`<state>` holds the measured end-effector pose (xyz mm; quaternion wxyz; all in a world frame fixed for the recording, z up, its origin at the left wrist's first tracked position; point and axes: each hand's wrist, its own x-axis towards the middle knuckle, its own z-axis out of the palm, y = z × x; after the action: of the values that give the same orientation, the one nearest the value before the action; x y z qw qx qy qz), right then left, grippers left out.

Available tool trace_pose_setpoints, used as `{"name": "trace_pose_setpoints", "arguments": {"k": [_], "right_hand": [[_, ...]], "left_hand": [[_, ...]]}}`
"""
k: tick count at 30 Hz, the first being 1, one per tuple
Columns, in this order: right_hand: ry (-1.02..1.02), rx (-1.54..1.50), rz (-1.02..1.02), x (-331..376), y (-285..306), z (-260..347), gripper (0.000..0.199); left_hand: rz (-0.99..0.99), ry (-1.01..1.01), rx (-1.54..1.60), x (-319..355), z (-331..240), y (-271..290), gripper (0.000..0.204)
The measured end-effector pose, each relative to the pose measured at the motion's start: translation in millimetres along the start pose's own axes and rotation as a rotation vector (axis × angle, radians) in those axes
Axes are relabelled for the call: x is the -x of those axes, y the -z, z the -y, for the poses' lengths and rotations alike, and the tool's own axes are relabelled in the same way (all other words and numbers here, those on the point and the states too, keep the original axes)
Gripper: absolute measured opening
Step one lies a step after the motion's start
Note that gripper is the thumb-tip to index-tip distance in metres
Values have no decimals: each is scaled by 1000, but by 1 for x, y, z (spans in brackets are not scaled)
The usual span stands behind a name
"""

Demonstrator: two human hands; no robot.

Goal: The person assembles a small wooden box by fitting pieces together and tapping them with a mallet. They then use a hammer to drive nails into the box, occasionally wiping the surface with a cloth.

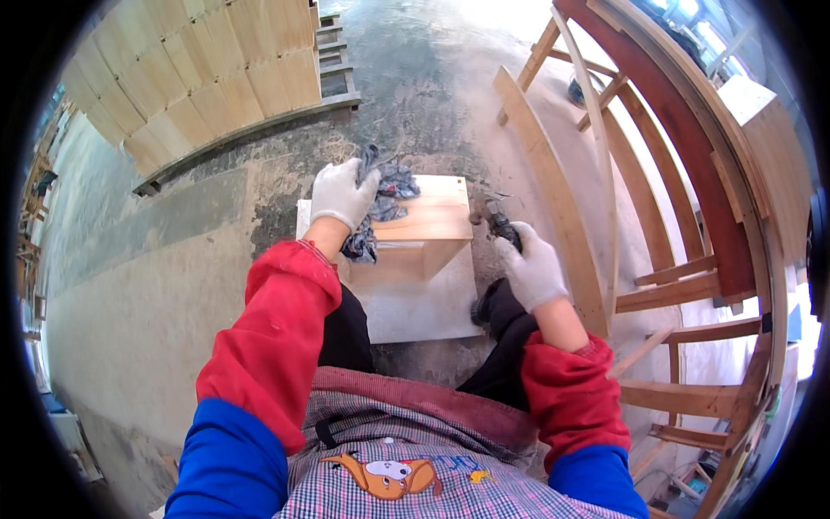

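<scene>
With the box (439,216) serving as dial centre and 12 o'clock pointing away from the person, the box is resting on a board (415,316). A rag (396,186) is lying across the box's 9 o'clock side, under the left hand (342,195). At 4 o'clock, the right hand (534,268) is holding a hand tool (501,227) beside the box. A stack (207,78) is sitting on a pallet (341,103) at 10 o'clock. A plank (555,199) is standing between the box and a frame (673,294) at 3 o'clock.

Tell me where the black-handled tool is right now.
In the head view, right of centre, the black-handled tool is in the gloved right hand, just right of the wooden box that bears the crumpled cloth.
</scene>
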<state>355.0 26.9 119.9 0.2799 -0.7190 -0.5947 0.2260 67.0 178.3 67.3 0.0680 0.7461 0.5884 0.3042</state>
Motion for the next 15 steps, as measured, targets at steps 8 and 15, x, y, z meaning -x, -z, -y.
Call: {"name": "trace_pose_setpoints", "arguments": {"k": [8,15], "right_hand": [[137,-339,-303,16,-2,25,37],[73,-178,-130,-9,15,24,34]], "left_hand": [[-36,-35,18,-2,-1,-5,41],[-78,-42,36,-1,2,-7,41]]}}
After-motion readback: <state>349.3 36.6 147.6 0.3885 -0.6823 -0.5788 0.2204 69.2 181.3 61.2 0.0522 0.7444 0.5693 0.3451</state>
